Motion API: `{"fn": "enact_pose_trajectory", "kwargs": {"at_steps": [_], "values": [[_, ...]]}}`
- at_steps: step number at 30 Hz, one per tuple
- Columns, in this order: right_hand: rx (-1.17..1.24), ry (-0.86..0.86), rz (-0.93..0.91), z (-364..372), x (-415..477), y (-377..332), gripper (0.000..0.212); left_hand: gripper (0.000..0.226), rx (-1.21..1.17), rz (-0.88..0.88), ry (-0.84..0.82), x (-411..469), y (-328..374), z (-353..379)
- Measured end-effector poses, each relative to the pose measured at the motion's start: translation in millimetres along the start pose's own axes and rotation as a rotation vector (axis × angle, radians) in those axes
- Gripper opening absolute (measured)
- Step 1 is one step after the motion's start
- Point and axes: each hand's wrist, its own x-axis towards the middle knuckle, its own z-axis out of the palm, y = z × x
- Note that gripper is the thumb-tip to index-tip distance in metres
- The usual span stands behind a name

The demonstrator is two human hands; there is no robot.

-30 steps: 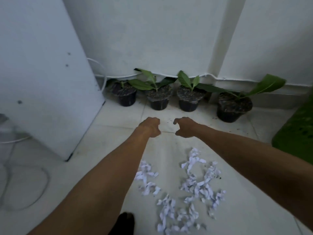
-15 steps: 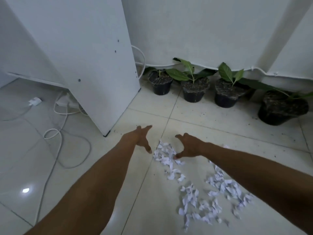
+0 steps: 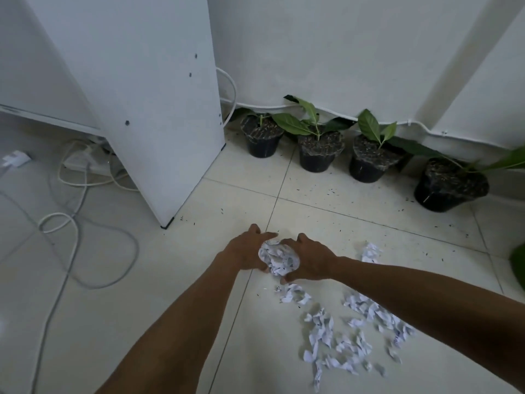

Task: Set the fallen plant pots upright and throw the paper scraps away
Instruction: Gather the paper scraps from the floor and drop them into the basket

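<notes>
Bare floor [image 3: 170,294] leftward — cabinet [image 3: 159,109], cables [image 3: 76,251] beyond

Single head view, looking steeply down at the floor [image 3: 176,322], seemingly from standing height.

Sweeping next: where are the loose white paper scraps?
Loose white paper scraps lie on the tiled floor, lower right, beneath the right forearm.

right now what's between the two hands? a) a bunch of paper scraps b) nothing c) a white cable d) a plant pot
a: the left hand and right hand are cupped around a bunch of paper scraps, while the four plant pots stand by the wall and the white cable lies off to the left.
</notes>
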Motion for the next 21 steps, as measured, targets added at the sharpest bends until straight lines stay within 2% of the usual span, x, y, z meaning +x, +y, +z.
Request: {"fn": "enact_pose_trajectory", "kwargs": {"at_steps": [6,8,14,21], "values": [[0.057,0.139,-0.039,14.9,-7.1,8.1,0.042,0.033,-0.082,0.061,0.145,2.2,-9.6,4.8],[0.074,0.164,-0.062,13.3,-8.8,13.5,0.028,0.019,-0.103,0.057,0.205,2.0,-12.4,5.7],[0.055,0.197,-0.077,4.4,-18.1,27.5,0.02,0.017,-0.178,0.059,0.332,-3.7,-23.8,22.2],[0.08,0.27,-0.07,-3.8,-38.3,34.7,0.023,0.013,-0.244,0.132,0.37,-11.7,-3.0,22.0]]}}
